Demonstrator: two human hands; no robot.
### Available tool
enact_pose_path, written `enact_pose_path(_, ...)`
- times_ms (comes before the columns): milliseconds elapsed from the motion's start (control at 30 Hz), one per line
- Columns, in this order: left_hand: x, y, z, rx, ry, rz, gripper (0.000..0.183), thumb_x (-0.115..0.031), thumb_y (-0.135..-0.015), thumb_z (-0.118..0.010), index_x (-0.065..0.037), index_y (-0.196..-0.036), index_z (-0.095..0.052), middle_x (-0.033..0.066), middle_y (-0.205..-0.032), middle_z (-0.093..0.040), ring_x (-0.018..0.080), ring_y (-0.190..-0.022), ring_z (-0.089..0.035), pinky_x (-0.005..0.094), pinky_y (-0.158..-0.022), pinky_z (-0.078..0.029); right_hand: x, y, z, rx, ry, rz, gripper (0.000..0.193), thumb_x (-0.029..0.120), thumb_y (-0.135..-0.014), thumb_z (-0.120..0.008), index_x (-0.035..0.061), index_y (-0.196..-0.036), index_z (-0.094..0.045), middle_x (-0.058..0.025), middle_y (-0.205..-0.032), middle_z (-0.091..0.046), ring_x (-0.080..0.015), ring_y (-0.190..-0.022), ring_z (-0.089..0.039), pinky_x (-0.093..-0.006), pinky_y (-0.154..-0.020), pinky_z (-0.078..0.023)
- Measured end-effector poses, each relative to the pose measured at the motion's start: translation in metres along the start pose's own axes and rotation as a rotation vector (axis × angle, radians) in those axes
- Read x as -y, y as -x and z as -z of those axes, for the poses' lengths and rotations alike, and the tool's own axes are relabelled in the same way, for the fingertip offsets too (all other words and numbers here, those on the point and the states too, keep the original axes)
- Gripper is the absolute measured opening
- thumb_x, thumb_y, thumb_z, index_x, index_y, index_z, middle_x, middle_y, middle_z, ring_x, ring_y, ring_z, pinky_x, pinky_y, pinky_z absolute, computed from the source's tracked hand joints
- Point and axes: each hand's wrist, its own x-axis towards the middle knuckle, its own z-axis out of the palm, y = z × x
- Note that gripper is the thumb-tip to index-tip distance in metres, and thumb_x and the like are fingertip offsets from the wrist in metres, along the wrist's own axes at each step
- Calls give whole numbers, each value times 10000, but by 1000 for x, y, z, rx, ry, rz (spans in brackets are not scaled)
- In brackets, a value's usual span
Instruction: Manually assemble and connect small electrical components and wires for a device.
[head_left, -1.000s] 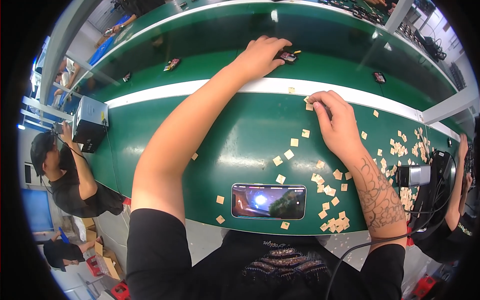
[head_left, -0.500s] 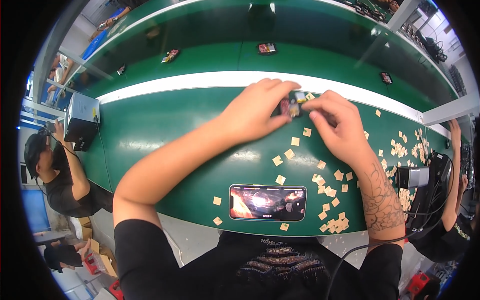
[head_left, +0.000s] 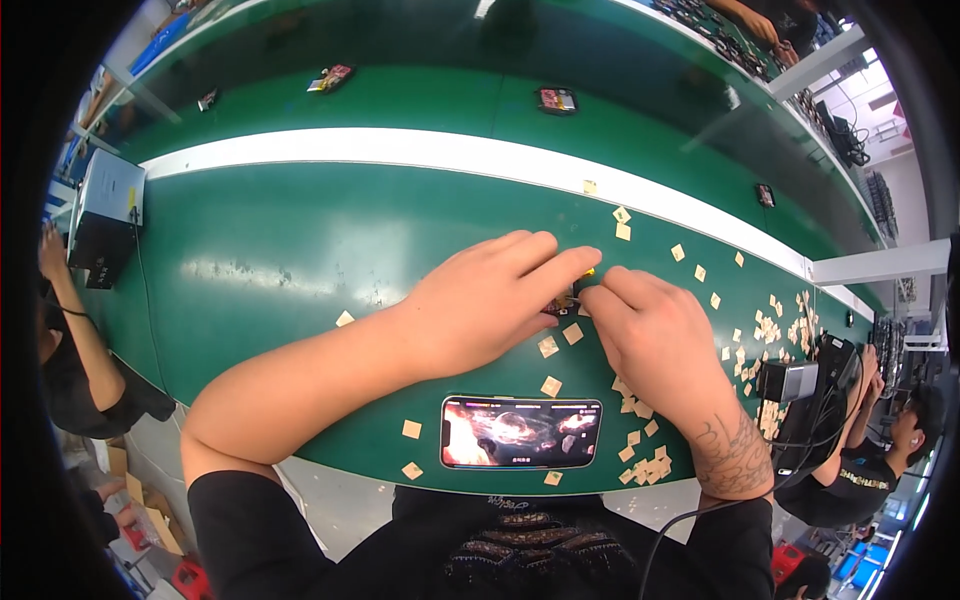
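My left hand (head_left: 490,300) grips a small dark electronic assembly (head_left: 563,306) with red and yellow parts, held between thumb and fingers just above the green bench. Most of it is hidden behind the fingers. At its right side is my right hand (head_left: 645,325), its fingers curled and pinched against the assembly's edge. Whatever the right fingertips pinch is too small and covered to make out. Several small cream paper squares (head_left: 572,333) lie around both hands.
Before me lies a phone (head_left: 520,432) with a lit screen. Cream squares are scattered rightward, near a grey box-shaped device (head_left: 788,381) and cables. Beyond a white rail (head_left: 400,146), similar assemblies (head_left: 555,100) sit on a green belt. A black-and-white case (head_left: 105,215) stands left; co-workers flank me.
Both hands and the assembly have come away from the white rail, closer to me. My right hand has closed in on the assembly's side. The whole view has shifted somewhat.
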Motion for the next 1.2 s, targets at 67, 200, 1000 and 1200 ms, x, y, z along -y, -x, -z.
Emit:
enact_pose_path(67,2,0,-1,-16,19,2,707,-97,-827,-847,-123,-1476,-568,121,-1129,-629,352,-1052,-657,449,-888,-560,-5,-2,-5,-31,-60,-10,91,67,-909,-708,43,-992,-679,-82,-901,-623,-291,-831,-714,-412,-683,-583)
enact_pose_path(200,0,0,0,-19,13,17,676,-108,-835,-852,-113,-1449,-567,127,-1150,-636,363,-1078,-660,455,-901,-564,-22,0,-11,-35,-510,-155,143,-29,-918,-728,5,-1053,-695,-73,-946,-664,-191,-770,-691,-301,-673,-557)
enact_pose_path(1000,1,3,-5,12,-135,-99,287,-179,-842,-869,-130,-1100,-753,49,-1135,-670,246,-968,-672,403,-818,-575,-41,-1,-14,0,-780,-183,183,-8,-951,-755,15,-1116,-679,-102,-942,-644,-217,-823,-670,-330,-747,-565)
enact_pose_path(1200,0,3,-2,27,-189,-127,288,-197,-841,-871,-126,-1097,-760,48,-1149,-676,255,-957,-676,402,-829,-579,-53,3,-10,14,-855,-69,185,-42,-918,-767,3,-1092,-720,-48,-936,-684,-99,-729,-574,-271,-617,-429)
